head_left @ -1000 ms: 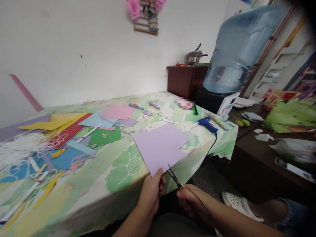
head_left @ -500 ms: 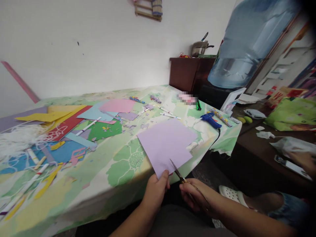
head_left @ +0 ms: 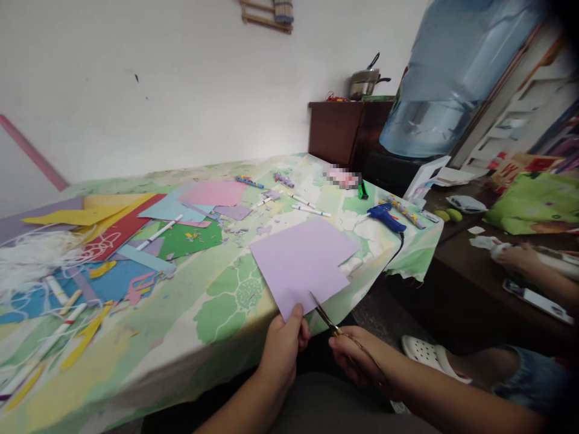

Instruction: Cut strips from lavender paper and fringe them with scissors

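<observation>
Left hand (head_left: 286,340), lower centre: pinching the near corner of lilac paper (head_left: 298,259), apparently for steadiness; sheet mid-frame, mostly over tablecloth (head_left: 181,337). Right hand (head_left: 357,355), lower centre-right: curled around scissors (head_left: 324,315) (tip overlapping the paper), presumably leaving blades free.

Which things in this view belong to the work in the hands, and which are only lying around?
In use:
- flat lavender paper sheet, left hand
- slim metal scissors, right hand

Apparently just lying around:
- blue pistol-shaped glue gun
- tangled white string
- slim white marker pens
</observation>
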Demonstrator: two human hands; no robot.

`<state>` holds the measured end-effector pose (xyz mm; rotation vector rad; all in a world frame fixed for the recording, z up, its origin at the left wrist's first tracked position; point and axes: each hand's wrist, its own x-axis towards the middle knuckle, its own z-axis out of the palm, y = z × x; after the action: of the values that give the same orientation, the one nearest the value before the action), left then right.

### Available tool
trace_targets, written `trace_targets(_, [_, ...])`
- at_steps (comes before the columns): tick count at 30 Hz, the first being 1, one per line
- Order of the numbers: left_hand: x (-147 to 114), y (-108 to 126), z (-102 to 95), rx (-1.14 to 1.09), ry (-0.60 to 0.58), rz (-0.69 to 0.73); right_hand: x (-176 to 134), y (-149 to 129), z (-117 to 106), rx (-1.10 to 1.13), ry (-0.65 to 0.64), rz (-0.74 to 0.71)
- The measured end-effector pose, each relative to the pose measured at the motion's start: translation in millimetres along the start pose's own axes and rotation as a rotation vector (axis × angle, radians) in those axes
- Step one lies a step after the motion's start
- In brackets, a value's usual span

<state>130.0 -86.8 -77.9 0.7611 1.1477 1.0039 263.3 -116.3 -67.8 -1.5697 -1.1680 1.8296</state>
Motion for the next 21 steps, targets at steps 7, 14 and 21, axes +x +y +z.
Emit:
trace_targets(7, [-1, -2, 2.1, 0.083, 0.042, 0.022, -1, -2, 1, -0.003, -0.045, -0.046])
trace_targets(14, [0, -9, 3.4, 0.190, 0.086, -0.011, -7, -5, 7, -0.063, -0.052, -0.066])
trace_targets(21, [-2, -9, 2.1, 0.151, 0.056, -0.039, -4, -4, 9, -0.107, -0.021, -0.063])
